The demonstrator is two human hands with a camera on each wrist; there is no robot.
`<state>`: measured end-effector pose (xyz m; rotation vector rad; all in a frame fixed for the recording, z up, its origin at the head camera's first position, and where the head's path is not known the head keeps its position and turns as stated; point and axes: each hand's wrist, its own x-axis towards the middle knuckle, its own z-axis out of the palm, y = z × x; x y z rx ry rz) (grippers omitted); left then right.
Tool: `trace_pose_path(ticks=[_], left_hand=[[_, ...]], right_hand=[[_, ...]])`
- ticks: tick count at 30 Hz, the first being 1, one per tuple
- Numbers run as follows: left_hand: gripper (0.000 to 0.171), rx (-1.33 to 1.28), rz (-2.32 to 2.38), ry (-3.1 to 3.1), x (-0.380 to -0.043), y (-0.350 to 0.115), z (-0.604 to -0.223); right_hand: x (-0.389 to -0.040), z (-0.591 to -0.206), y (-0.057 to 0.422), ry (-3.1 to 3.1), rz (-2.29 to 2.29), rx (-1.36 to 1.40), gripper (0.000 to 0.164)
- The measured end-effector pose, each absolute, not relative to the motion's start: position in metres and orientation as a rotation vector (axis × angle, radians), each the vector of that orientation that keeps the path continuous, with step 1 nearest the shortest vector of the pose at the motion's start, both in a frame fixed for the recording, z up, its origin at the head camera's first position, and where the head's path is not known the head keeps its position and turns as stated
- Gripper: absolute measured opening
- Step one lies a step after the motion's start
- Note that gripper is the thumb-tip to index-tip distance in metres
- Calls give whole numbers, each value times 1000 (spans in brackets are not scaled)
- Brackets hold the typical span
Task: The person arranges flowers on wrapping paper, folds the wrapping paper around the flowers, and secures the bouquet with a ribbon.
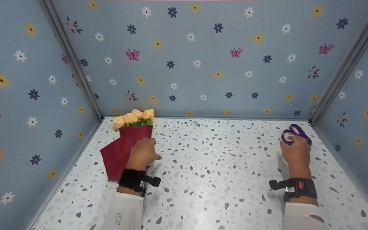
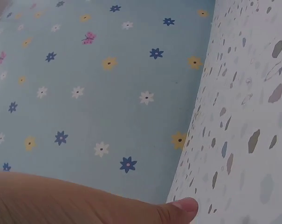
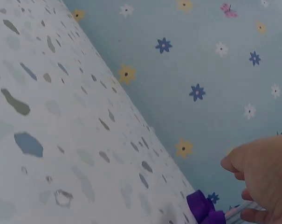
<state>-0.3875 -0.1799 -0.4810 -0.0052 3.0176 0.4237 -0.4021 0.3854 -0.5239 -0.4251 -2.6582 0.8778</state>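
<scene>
On the left of the table lies a bouquet of pale orange flowers (image 1: 131, 118) in dark red wrapping paper (image 1: 120, 145). My left hand (image 1: 143, 153) rests over the right part of the wrapping, its thumb (image 2: 185, 207) stretched out past the paper's edge. At the far right, my right hand (image 1: 295, 153) is bent down over a purple looped band (image 1: 295, 129) that looks like ribbon. Beside the lower fingers (image 3: 255, 215) in the right wrist view is a pale striped piece (image 3: 238, 212) next to the purple loops; I cannot tell whether they hold it.
White speckled tabletop (image 1: 209, 166) stretches between the two hands. Blue flowered panels (image 1: 203, 64) stand at the back and on both sides, joined by grey corner posts (image 1: 347, 60). The bouquet and the purple band both lie near the back panel.
</scene>
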Motion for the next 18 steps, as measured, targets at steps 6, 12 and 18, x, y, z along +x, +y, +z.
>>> trace_pose_path(ticks=[6,12,18], left_hand=[[66,10,472,3014,-386,-166,-475],[59,120,442,3089,-376,-149,-473],[42,305,381,3213,-361,-112,-458]], right_hand=[[-401,-532,398,-2710,1044,-658,94],[-403,-538,389,-2886,962,-586,76],[-411,-535,350,-3009,887,-265,34]])
